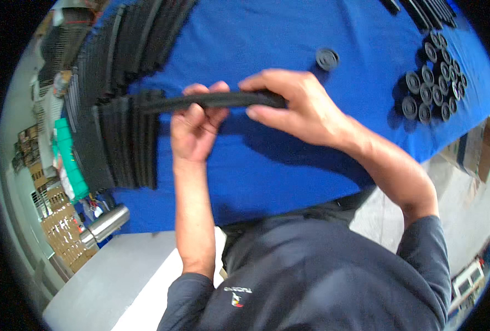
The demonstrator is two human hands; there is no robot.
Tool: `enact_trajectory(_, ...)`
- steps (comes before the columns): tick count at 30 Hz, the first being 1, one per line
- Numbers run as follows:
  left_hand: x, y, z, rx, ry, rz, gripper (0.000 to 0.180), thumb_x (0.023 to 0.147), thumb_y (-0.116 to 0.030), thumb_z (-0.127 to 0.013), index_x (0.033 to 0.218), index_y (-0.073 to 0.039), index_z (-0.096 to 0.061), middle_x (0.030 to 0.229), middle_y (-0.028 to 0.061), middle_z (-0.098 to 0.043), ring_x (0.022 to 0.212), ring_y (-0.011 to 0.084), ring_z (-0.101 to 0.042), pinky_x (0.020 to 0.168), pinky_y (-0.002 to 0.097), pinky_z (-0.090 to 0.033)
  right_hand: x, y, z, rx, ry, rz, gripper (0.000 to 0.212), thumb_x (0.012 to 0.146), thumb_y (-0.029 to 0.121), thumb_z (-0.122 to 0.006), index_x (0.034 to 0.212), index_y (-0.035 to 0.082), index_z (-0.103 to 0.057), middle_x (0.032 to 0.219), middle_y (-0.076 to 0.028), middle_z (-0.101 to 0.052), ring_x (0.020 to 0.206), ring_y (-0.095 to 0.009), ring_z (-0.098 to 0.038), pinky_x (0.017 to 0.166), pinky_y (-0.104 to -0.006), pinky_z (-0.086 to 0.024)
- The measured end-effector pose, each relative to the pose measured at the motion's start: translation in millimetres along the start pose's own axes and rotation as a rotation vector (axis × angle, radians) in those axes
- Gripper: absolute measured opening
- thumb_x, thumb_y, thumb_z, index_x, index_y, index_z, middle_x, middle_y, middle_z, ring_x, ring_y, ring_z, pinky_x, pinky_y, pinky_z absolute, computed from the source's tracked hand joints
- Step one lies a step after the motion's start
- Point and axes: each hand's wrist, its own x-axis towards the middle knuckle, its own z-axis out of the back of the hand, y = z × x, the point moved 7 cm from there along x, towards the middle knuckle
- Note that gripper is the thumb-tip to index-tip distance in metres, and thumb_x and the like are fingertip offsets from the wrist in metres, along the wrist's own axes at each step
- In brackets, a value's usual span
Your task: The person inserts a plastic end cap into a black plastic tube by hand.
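A long black tube-like strip point(234, 100) is held level above the blue cloth, running from left to right. My left hand point(191, 129) is closed around its middle, thumb on the near side and fingertips on the far side. At the strip's right end my right hand point(311, 107) grips it between thumb and fingers; that end is partly hidden by the hand. The left end overlaps a row of similar black strips point(126, 146) lying side by side. Beyond my right hand, a single round black ringed disc point(327, 59) lies on the cloth.
Many more black strips point(140, 41) lie at the far left. Stacked black discs point(435, 83) stand at the right. A shiny metal cylinder point(109, 222) and a green object point(68, 160) are at the left edge. A grey surface point(112, 270) is near left, a cardboard box point(483, 149) at right.
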Motion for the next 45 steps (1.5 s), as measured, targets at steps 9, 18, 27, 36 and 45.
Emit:
enact_trajectory(9, -12.7, 9.3, 4.0, -0.082, 0.007, -0.028, 0.038, 0.087, -0.013, -0.072, 0.121, -0.004, -0.056, 0.128, 0.0237, -0.059, 0.123, 0.0399, -0.055, 0.101, 0.0519, -0.051, -14.0, -13.0, -7.2, 0.415, 0.090, -0.487, 0.033, 0.087, 0.014, -0.069, 0.113, -0.005, -0.066, 0.074, -0.005, -0.065, 0.065, -0.009, -0.061, 0.060, -0.0272, -0.050)
enact_trajectory(18, -91.6, -101.6, 3.4, 0.779, -0.815, -0.626, 0.024, 0.087, -0.003, -0.070, 0.109, -0.001, -0.060, 0.108, 0.0121, -0.064, 0.099, 0.0213, -0.063, 0.080, 0.0316, -0.056, -13.4, -22.9, -7.3, 0.573, 0.065, -0.536, 0.031, 0.089, 0.013, -0.069, 0.113, -0.005, -0.066, 0.080, -0.005, -0.066, 0.067, -0.009, -0.061, 0.063, -0.0251, -0.052)
enact_trajectory(27, -52.1, -49.6, -118.4, 2.139, 0.133, -0.700, 0.042, 0.070, -0.008, -0.079, 0.109, -0.004, -0.068, 0.101, 0.0094, -0.068, 0.092, 0.0282, -0.064, 0.085, 0.0403, -0.050, -9.6, -14.4, -18.7, 0.610, 0.263, -0.474, 0.031, 0.089, 0.014, -0.069, 0.115, -0.004, -0.065, 0.087, -0.006, -0.067, 0.072, -0.011, -0.063, 0.065, -0.0266, -0.054)
enact_trajectory(36, 11.4, -148.8, -78.1, 2.063, -0.159, -0.723, 0.028, 0.079, -0.011, -0.073, 0.104, -0.001, -0.069, 0.102, 0.0156, -0.063, 0.094, 0.0338, -0.063, 0.084, 0.0404, -0.052, -16.7, -17.5, -25.9, 0.693, 0.281, -0.564, 0.081, 0.086, 0.025, -0.076, 0.147, -0.002, -0.030, 0.121, -0.018, -0.057, 0.092, -0.018, -0.062, 0.071, -0.0293, -0.054)
enact_trajectory(45, 126.6, -223.4, 21.2, 2.257, -0.651, -0.293, 0.038, 0.083, -0.025, -0.072, 0.114, -0.002, -0.068, 0.116, 0.0169, -0.064, 0.107, 0.0349, -0.062, 0.094, 0.0440, -0.049, -14.8, -22.6, -30.8, 0.710, 0.332, -0.560, 0.070, 0.087, 0.025, -0.075, 0.141, -0.004, -0.040, 0.101, -0.011, -0.063, 0.085, -0.016, -0.063, 0.066, -0.0289, -0.055)
